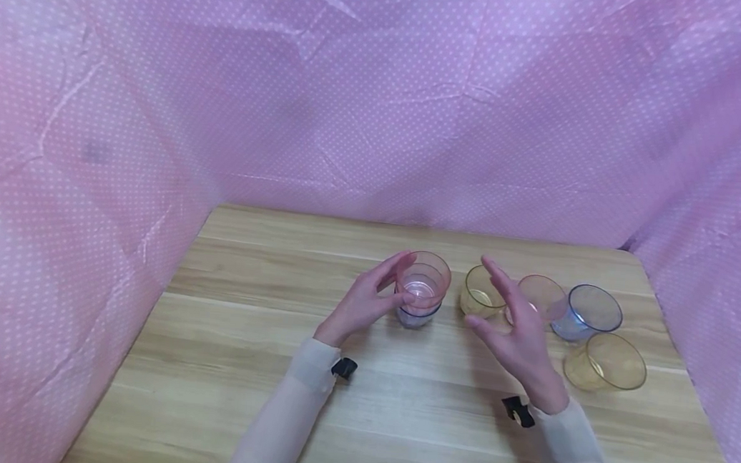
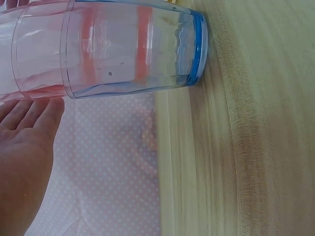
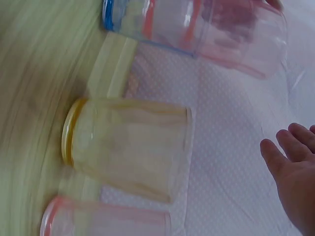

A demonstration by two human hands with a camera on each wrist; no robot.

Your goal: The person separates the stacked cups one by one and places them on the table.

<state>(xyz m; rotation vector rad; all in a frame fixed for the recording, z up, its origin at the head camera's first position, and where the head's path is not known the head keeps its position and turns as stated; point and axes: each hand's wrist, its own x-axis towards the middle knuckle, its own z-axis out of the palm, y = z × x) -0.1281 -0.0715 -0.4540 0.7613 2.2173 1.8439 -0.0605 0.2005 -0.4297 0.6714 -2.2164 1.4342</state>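
My left hand (image 1: 365,301) holds the side of a see-through pink cup (image 1: 430,279), thumb in front and fingers behind. This cup sits at the top of an upright stack, nested in a blue-based cup (image 2: 197,49) that stands on the table. Two pink bands show through the stack's wall in the left wrist view. My right hand (image 1: 523,339) hovers with fingers and thumb spread wide, holding nothing. Nearest to it are a yellow cup (image 3: 130,145) and another pink cup (image 3: 113,221), both upright on the table; the hand partly covers them in the head view.
At the right stand a blue cup (image 1: 591,311) and a second yellow cup (image 1: 622,364), close together. The wooden table (image 1: 219,371) ends at pink dotted cloth (image 1: 378,117) hung behind it and at both sides.
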